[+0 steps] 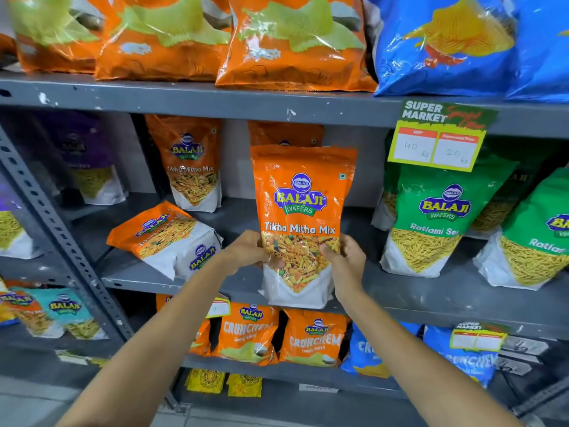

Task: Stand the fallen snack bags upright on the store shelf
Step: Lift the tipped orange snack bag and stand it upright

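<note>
head view: my left hand (246, 246) and right hand (343, 257) are closed on the two side edges of the orange bag (300, 223), fingers curled round the lower half, thumbs on the front over the clear window. the bag sits right between my palms, its long axis running straight up, its white base low against the front lip of the shelf (431, 291); i can't tell whether the base is touching the board or just above it. both hands are equally near, so the next move seems to me a two-handed one: ease it back and down until the base sits flat.

the fallen bag (166, 237) lies to the left of my left fingers, near but apart, on its back with its long axis slanting up and away to the left, white base toward me. my left hand is the nearer one for it.

the bags are glossy, crinkly film, pillow-soft with loose mix inside, gusseted at the bottom; i judge they slump easily. the shelf is grey painted metal, scuffed and hard. a second upright bag (194, 167) stands further back left of my fingers.
</note>
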`<state>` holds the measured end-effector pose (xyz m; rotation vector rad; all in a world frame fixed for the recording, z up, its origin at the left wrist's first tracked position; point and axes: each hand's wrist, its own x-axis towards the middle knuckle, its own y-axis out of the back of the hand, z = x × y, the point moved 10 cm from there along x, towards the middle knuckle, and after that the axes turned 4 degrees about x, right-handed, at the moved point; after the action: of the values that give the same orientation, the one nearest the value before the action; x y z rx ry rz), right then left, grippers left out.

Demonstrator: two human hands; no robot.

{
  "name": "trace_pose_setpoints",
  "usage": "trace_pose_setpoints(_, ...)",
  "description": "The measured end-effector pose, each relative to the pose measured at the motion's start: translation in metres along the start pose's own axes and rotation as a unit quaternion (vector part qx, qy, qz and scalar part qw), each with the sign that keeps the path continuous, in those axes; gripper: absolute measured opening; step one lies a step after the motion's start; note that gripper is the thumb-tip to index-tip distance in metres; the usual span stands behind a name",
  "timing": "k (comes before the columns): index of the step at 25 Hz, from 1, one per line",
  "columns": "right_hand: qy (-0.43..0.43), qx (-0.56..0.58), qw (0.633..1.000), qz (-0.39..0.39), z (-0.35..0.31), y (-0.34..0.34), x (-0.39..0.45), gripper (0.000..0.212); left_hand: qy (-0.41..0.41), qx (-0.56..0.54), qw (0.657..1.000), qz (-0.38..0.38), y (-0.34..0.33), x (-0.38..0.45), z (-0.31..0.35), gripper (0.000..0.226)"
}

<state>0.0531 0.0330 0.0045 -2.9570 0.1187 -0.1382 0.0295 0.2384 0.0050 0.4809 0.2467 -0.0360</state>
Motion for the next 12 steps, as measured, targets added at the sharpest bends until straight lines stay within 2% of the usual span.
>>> trace_pose_setpoints(6, -0.025, -0.052, 0.998, 0.006, 0.019, -0.021, 0.042, 0.023, 0.02, 0.031, 0.988, 0.15, 0.024, 0.045, -0.022, 0.042)
trace_pose_setpoints(12, -0.039, -0.082, 0.996, -0.014, 0.029, -0.034, 0.079, 0.029, 0.0, 0.044, 0.978, 0.202, 0.034, 0.073, -0.018, 0.049)
